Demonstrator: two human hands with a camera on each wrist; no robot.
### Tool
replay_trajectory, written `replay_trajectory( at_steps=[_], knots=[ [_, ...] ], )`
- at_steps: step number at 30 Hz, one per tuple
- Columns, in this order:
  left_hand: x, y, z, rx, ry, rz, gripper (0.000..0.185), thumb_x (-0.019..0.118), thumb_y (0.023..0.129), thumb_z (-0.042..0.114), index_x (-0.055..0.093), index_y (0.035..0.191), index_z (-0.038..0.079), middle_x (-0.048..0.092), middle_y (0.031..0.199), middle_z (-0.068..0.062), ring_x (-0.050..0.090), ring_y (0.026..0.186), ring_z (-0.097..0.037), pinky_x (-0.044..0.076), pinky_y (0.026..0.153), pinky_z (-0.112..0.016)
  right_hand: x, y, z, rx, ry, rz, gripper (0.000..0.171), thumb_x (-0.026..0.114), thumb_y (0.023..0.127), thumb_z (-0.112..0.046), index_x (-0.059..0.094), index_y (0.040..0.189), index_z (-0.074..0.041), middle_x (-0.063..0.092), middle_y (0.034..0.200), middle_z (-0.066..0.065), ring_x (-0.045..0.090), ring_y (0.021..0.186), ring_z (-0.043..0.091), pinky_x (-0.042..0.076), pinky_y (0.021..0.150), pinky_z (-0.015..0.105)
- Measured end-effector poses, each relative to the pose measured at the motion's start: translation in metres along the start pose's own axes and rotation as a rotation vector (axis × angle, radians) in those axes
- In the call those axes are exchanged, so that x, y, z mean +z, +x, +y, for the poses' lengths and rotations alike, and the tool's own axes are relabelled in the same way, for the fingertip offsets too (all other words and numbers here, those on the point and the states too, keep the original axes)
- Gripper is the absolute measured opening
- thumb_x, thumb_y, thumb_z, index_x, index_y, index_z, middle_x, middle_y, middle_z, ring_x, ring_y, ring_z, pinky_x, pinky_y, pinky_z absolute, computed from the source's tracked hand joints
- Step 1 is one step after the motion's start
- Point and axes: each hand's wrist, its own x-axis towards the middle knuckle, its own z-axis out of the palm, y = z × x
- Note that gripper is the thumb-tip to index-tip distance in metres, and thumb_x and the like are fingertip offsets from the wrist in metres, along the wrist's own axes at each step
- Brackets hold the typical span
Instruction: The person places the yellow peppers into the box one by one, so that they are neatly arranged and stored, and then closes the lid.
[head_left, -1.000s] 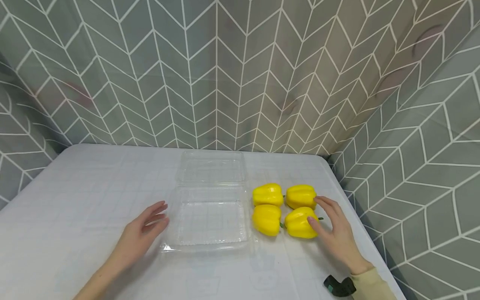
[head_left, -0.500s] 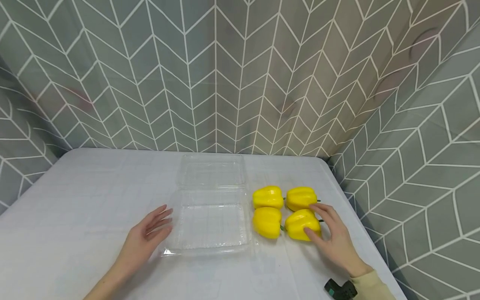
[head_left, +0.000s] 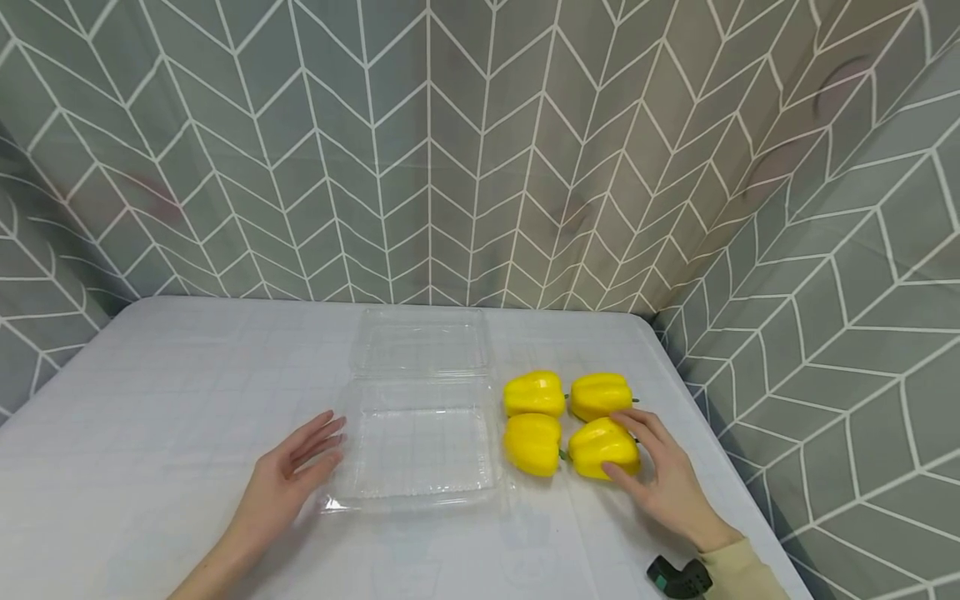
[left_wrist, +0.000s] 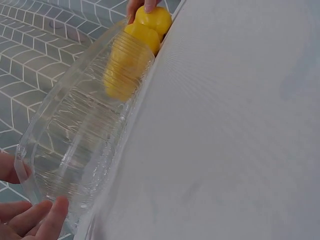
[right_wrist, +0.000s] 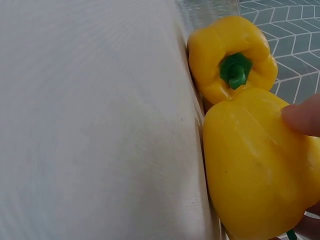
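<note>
In the head view, my right hand (head_left: pixel 663 479) is around the near right yellow bell pepper (head_left: pixel 600 450), thumb on its near side and fingers over its far side. The right wrist view shows the thumb (right_wrist: pixel 302 117) pressed on this pepper (right_wrist: pixel 255 165), which rests on the table. My left hand (head_left: pixel 281 475) is beside the left wall of a clear plastic clamshell container (head_left: pixel 423 502), its fingers loosely extended and holding nothing. Left-hand fingers (left_wrist: pixel 52 220) overlap the container's edge in the left wrist view. The container stands open with its lid (head_left: pixel 420 342) folded back.
Three more yellow peppers lie grouped right of the container: near left (head_left: pixel 531 446), far left (head_left: pixel 534 393) and far right (head_left: pixel 600 395). A black device (head_left: pixel 678 577) sits at the right wrist. Patterned curtains (head_left: pixel 465 150) rise behind and beside the white-covered table (head_left: pixel 187 375).
My right hand has moved slightly left and closed in around the near right pepper. My left hand has shifted a little toward the container. The other peppers stay in place.
</note>
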Motion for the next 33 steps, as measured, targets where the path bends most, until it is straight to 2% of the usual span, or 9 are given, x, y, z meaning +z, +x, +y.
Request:
replay_trajectory(
  at_steps=[3, 9, 17, 20, 25, 33],
  knots=[
    [0.0002, 0.0003, 0.0003, 0.001, 0.003, -0.001, 0.054, 0.065, 0.097, 0.008, 0.045, 0.146, -0.002, 0.059, 0.137, -0.022, 0.062, 0.115, 0.002, 0.051, 0.089, -0.010, 0.0001, 0.0003, -0.0002, 0.011, 0.008, -0.012, 0.063, 0.085, 0.079, -0.021, 0.057, 0.134, -0.006, 0.052, 0.135, 0.008, 0.052, 0.123, 0.030, 0.048, 0.097, 0.059],
    [0.0006, -0.0003, 0.0012, 0.000, 0.025, 0.003, 0.053, 0.065, 0.097, 0.008, 0.046, 0.146, -0.002, 0.060, 0.138, -0.020, 0.061, 0.116, 0.003, 0.050, 0.089, -0.008, 0.0012, -0.0003, -0.0003, 0.020, 0.014, -0.015, 0.066, 0.086, 0.078, -0.021, 0.056, 0.136, -0.006, 0.053, 0.137, 0.010, 0.053, 0.124, 0.031, 0.048, 0.098, 0.058],
    [0.0003, -0.0003, 0.0008, 0.000, 0.024, -0.001, 0.053, 0.065, 0.098, 0.011, 0.046, 0.146, 0.000, 0.059, 0.139, -0.021, 0.060, 0.117, 0.003, 0.050, 0.089, -0.009, 0.0017, -0.0007, -0.0005, 0.020, -0.004, 0.005, 0.069, 0.088, 0.077, -0.022, 0.056, 0.137, -0.009, 0.057, 0.134, 0.005, 0.055, 0.113, 0.018, 0.054, 0.087, 0.050],
    [0.0005, -0.0005, 0.0008, -0.003, 0.023, -0.003, 0.053, 0.065, 0.098, 0.011, 0.046, 0.146, 0.000, 0.059, 0.139, -0.019, 0.060, 0.117, 0.003, 0.050, 0.089, -0.009, 0.0012, -0.0007, -0.0005, 0.025, 0.002, 0.013, 0.070, 0.087, 0.077, -0.023, 0.055, 0.138, -0.010, 0.058, 0.133, 0.003, 0.054, 0.112, 0.014, 0.054, 0.087, 0.044],
    [0.0016, -0.0008, 0.0019, -0.019, 0.039, 0.004, 0.053, 0.065, 0.098, 0.012, 0.047, 0.147, 0.002, 0.060, 0.139, -0.015, 0.060, 0.117, 0.003, 0.048, 0.091, -0.007, 0.0003, -0.0010, -0.0007, 0.049, 0.018, 0.021, 0.070, 0.087, 0.078, -0.024, 0.055, 0.139, -0.011, 0.058, 0.133, 0.002, 0.053, 0.113, 0.014, 0.048, 0.092, 0.027],
    [0.0010, -0.0005, 0.0035, -0.077, 0.077, 0.001, 0.054, 0.065, 0.098, 0.014, 0.046, 0.148, 0.004, 0.060, 0.141, -0.011, 0.060, 0.116, 0.004, 0.046, 0.090, -0.005, -0.0002, 0.0000, -0.0032, 0.087, 0.026, 0.015, 0.070, 0.086, 0.079, -0.025, 0.054, 0.140, -0.011, 0.057, 0.135, 0.004, 0.055, 0.117, 0.020, 0.049, 0.096, 0.038]
  ],
)
